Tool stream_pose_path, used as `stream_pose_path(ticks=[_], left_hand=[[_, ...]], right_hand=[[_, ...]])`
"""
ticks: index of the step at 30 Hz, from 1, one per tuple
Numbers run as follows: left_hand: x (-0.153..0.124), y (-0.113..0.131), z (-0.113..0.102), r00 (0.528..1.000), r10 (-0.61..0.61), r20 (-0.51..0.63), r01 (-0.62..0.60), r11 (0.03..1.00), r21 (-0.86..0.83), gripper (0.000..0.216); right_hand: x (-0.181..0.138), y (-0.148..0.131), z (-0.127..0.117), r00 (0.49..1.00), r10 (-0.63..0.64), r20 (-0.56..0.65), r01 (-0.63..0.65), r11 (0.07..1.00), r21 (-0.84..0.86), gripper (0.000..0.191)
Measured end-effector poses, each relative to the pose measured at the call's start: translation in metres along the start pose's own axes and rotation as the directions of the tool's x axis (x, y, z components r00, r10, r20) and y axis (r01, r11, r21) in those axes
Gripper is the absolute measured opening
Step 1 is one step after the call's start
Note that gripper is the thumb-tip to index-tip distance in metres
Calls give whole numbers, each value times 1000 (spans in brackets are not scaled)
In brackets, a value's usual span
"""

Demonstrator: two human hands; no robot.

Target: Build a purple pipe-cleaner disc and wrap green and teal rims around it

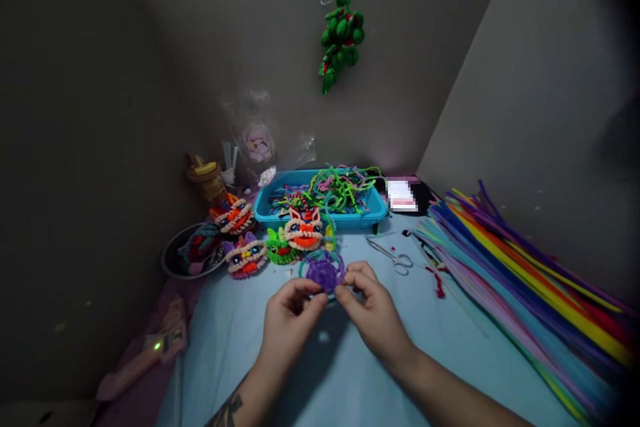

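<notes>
Between my two hands, a purple pipe-cleaner coil [323, 273] is held up above the blue table cover. Loops of purple and teal stick out around its rim. My left hand [290, 313] pinches the lower left edge between thumb and fingers. On the other side, my right hand [367, 300] grips the right edge with thumb and fingertips. Just behind the coil sit a lion-head figure [304, 230] in orange and cream and a green figure [281, 247]. A purple-eared lion head [246, 255] lies to their left.
A blue tray [320, 219] of tangled pipe-cleaner pieces stands at the back. Scissors [393, 257] lie right of my hands, near a large bundle of coloured pipe cleaners [520, 280]. At left are a metal bowl [173, 267] and a pink glue gun [150, 353] with a lit green light.
</notes>
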State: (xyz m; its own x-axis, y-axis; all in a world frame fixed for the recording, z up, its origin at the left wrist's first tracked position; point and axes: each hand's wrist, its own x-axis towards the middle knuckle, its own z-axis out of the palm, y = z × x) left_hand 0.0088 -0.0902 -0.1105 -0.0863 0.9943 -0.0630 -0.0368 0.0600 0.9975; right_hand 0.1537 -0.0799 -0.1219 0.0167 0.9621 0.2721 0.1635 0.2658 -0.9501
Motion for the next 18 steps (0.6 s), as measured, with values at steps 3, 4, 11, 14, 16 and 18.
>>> stream_pose_path(ticks=[3, 4, 11, 14, 16, 18], left_hand=[[1, 0, 0, 1000, 1, 14, -2, 999, 42, 17], [1, 0, 0, 1000, -4, 29, 3, 999, 53, 17], [3, 4, -2, 990, -67, 126, 71, 997, -26, 23], [3, 5, -4, 983, -62, 174, 65, 998, -12, 24], [4, 6, -5, 980, -62, 191, 64, 998, -8, 26], [5, 6, -5, 977, -61, 203, 65, 998, -17, 27]], right_hand=[[2, -1, -4, 999, 32, 2, -32, 998, 48, 21], [3, -1, -5, 999, 41, -1, -41, 997, 68, 23], [10, 8, -14, 996, 88, -17, -85, 989, 122, 27], [13, 8, -14, 989, 144, -16, -140, 979, 150, 28], [13, 7, -14, 984, 177, 26, -179, 968, 174, 32], [13, 7, -14, 980, 177, 92, -191, 964, 182, 35]])
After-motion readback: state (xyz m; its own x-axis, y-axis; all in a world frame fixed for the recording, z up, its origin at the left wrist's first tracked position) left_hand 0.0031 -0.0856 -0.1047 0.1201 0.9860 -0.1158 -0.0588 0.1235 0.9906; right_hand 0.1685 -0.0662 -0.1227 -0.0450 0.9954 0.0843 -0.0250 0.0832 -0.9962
